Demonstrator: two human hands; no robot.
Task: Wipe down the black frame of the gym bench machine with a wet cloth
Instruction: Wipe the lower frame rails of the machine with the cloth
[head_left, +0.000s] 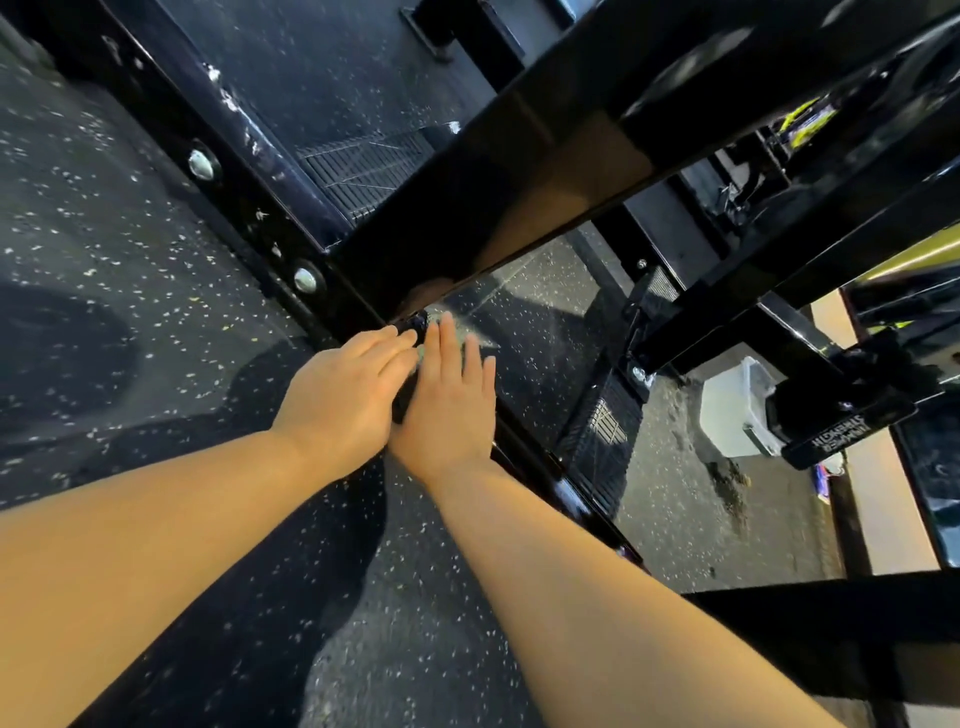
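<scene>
Black frame (249, 208) under flat left hand (337, 400) and right hand (447, 415)

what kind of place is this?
Most likely a gym: speckled black rubber floor, a glossy black steel machine frame bolted together, and a Hammer Strength label plate.

Speckled rubber floor (104, 218) carries black frame (249, 208), white bin (732, 410).

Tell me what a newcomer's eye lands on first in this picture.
Two bare hands, left hand and right hand, press side by side, fingers straight, on a dark cloth on the low black frame rail at centre. Shiny bolts stud the rail up left; a white bucket stands on the speckled floor at right.
</scene>
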